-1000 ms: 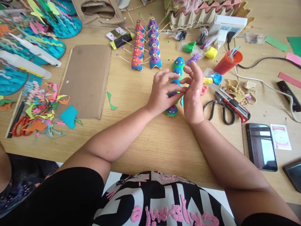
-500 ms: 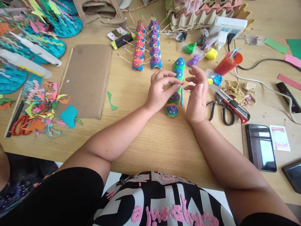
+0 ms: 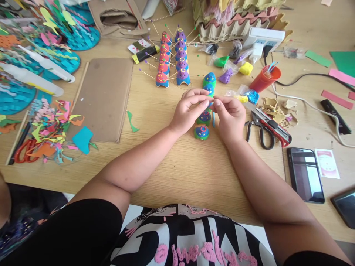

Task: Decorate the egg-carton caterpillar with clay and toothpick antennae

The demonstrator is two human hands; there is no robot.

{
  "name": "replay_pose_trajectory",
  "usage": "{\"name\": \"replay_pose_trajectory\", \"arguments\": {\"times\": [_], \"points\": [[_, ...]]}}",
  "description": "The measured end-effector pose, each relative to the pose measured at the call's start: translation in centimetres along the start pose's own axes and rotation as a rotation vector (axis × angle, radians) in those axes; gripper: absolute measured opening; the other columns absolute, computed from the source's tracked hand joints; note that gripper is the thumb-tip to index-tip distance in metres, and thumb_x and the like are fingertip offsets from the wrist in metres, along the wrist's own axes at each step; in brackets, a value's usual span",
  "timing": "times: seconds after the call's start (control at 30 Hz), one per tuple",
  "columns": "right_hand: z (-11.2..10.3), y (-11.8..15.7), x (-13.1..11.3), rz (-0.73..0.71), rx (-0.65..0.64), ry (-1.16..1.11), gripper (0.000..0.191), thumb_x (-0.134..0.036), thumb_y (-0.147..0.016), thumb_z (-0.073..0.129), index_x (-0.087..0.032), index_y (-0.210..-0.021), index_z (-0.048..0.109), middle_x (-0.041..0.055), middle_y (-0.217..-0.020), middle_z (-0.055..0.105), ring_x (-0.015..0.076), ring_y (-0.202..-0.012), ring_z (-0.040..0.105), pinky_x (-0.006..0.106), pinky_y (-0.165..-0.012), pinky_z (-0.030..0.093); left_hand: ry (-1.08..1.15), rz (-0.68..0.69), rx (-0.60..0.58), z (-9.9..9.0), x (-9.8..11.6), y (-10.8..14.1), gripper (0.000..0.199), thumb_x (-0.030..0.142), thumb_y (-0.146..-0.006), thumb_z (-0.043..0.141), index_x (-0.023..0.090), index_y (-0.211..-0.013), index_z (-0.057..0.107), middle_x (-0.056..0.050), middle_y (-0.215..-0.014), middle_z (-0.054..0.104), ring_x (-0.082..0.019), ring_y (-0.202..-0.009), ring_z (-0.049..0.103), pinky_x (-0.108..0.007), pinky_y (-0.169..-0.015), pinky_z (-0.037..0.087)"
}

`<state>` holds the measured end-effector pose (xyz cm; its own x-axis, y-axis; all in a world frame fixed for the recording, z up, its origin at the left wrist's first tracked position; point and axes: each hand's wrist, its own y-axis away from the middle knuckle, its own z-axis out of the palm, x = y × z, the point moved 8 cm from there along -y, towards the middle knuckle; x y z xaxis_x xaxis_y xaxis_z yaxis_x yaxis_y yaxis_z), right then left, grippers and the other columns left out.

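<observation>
Both hands meet over a column of blue-and-green clay-covered cups [image 3: 201,132]. Thumb and forefinger of my left hand [image 3: 191,109] are pinched together; whatever lies between them is too small to make out now. My right hand [image 3: 230,116] is also pinched, its fingertips touching those of the left. The middle cups are partly hidden by my fingers. A thin blue tool [image 3: 213,119] lies beside the column. Farther back stand a row of red-and-blue cups [image 3: 162,78] and a row of purple-and-blue cups [image 3: 183,77], with thin sticks poking out.
Cardboard [image 3: 102,99] and paper scraps [image 3: 55,129] lie left. Toward the right are an orange cup [image 3: 263,81], pliers [image 3: 263,129], a red cutter [image 3: 277,129], a phone [image 3: 306,175] and a white cable [image 3: 318,111]. Bagged clay [image 3: 226,75] sits behind my right hand.
My right hand has moved left and its fingers have closed to meet my left fingertips. A small reddish piece seen at my left fingertips earlier is now hidden. The view has shifted slightly.
</observation>
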<state>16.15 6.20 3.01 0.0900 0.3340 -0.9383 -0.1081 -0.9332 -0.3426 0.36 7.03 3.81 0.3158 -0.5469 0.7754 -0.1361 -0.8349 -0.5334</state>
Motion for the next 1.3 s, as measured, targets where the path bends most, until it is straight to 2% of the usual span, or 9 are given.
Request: {"name": "replay_pose_trajectory", "arguments": {"times": [0.13, 0.23, 0.37, 0.47, 0.53, 0.73, 0.9, 1.07, 1.3], "points": [[-1.0, -0.3, 0.4, 0.029, 0.094, 0.046, 0.046, -0.07, -0.091, 0.065, -0.024, -0.086, 0.066, -0.001, -0.074, 0.066, 0.0124, -0.07, 0.063, 0.031, -0.072, 0.057, -0.028, -0.059, 0.091, -0.7, -1.1, -0.1, 0.041, 0.056, -0.107, 0.043, 0.033, -0.12, 0.074, -0.005, -0.125, 0.076, -0.021, -0.127, 0.068, -0.044, -0.114, 0.054], [-1.3, -0.3, 0.5, 0.023, 0.113, 0.087, 0.049, -0.071, -0.094, 0.058, -0.024, -0.083, 0.062, -0.0008, -0.071, 0.063, 0.0121, -0.067, 0.06, 0.03, -0.07, 0.056, -0.008, -0.118, 0.118, -0.7, -2.3, -0.2, 0.047, 0.06, -0.107, 0.038, 0.032, -0.127, 0.07, -0.005, -0.127, 0.076, -0.021, -0.125, 0.07, -0.042, -0.111, 0.055], [-1.4, -0.3, 0.2, -0.01, 0.124, 0.142, 0.049, -0.07, -0.098, 0.051, -0.024, -0.085, 0.063, 0.0028, -0.086, 0.069, 0.0149, -0.083, 0.067, 0.033, -0.082, 0.058, -0.004, -0.127, 0.077, -0.1, -2.6, -0.2, 0.054, 0.063, -0.107, 0.033, 0.03, -0.135, 0.065, -0.009, -0.127, 0.077, -0.022, -0.124, 0.071, -0.043, -0.11, 0.055], [-0.7, -0.3, 0.2, -0.033, 0.064, 0.14, 0.05, -0.07, -0.097, 0.054, -0.023, -0.084, 0.062, 0.0038, -0.091, 0.07, 0.0184, -0.1, 0.07, 0.036, -0.09, 0.057, 0.0, -0.101, 0.04, 0.2, -2.0, -0.2, 0.055, 0.063, -0.108, 0.031, 0.029, -0.136, 0.063, -0.01, -0.128, 0.077, -0.021, -0.124, 0.072, -0.04, -0.109, 0.055], [-0.2, -0.3, 0.3, -0.03, 0.005, 0.14, 0.051, -0.071, -0.095, 0.056, -0.022, -0.084, 0.063, 0.0037, -0.091, 0.07, 0.0191, -0.102, 0.07, 0.035, -0.088, 0.056, 0.007, -0.093, 0.028, 0.4, -1.7, -0.1, 0.054, 0.063, -0.108, 0.032, 0.029, -0.134, 0.065, -0.009, -0.125, 0.078, -0.02, -0.122, 0.073, -0.039, -0.107, 0.056], [0.0, -0.2, -0.1, -0.002, -0.02, 0.203, 0.046, -0.067, -0.097, 0.057, -0.023, -0.087, 0.067, -0.0004, -0.08, 0.064, 0.0135, -0.079, 0.06, 0.031, -0.077, 0.053, 0.0, -0.117, 0.06, 0.2, -1.5, -0.1, 0.053, 0.064, -0.107, 0.033, 0.027, -0.12, 0.07, -0.007, -0.114, 0.08, -0.018, -0.11, 0.076, -0.036, -0.101, 0.059], [-0.3, -0.1, -0.6, -0.011, 0.001, 0.216, 0.046, -0.066, -0.098, 0.056, -0.024, -0.085, 0.067, 0.0001, -0.081, 0.064, 0.0131, -0.075, 0.057, 0.031, -0.077, 0.054, 0.005, -0.112, 0.022, 0.6, -1.6, 0.1, 0.055, 0.063, -0.108, 0.028, 0.028, -0.124, 0.067, -0.007, -0.109, 0.08, -0.016, -0.103, 0.076, -0.033, -0.093, 0.06], [-0.6, -0.2, -0.4, -0.024, 0.035, 0.171, 0.049, -0.072, -0.093, 0.06, -0.024, -0.084, 0.065, -0.0003, -0.08, 0.063, 0.0137, -0.08, 0.06, 0.031, -0.078, 0.054, 0.022, -0.126, 0.041, 0.3, -1.5, 0.2, 0.049, 0.059, -0.109, 0.031, 0.028, -0.123, 0.066, -0.006, -0.103, 0.079, -0.016, -0.094, 0.076, -0.033, -0.088, 0.061], [-0.9, -0.4, 0.1, 0.011, 0.07, 0.11, 0.049, -0.07, -0.088, 0.068, -0.023, -0.075, 0.064, -0.0029, -0.069, 0.056, 0.0118, -0.069, 0.054, 0.03, -0.071, 0.052, -0.028, -0.023, -0.023, 0.5, 0.3, 0.2, 0.032, 0.049, -0.106, 0.051, 0.027, -0.124, 0.067, -0.006, -0.116, 0.077, -0.018, -0.108, 0.073, -0.037, -0.1, 0.058]]}}
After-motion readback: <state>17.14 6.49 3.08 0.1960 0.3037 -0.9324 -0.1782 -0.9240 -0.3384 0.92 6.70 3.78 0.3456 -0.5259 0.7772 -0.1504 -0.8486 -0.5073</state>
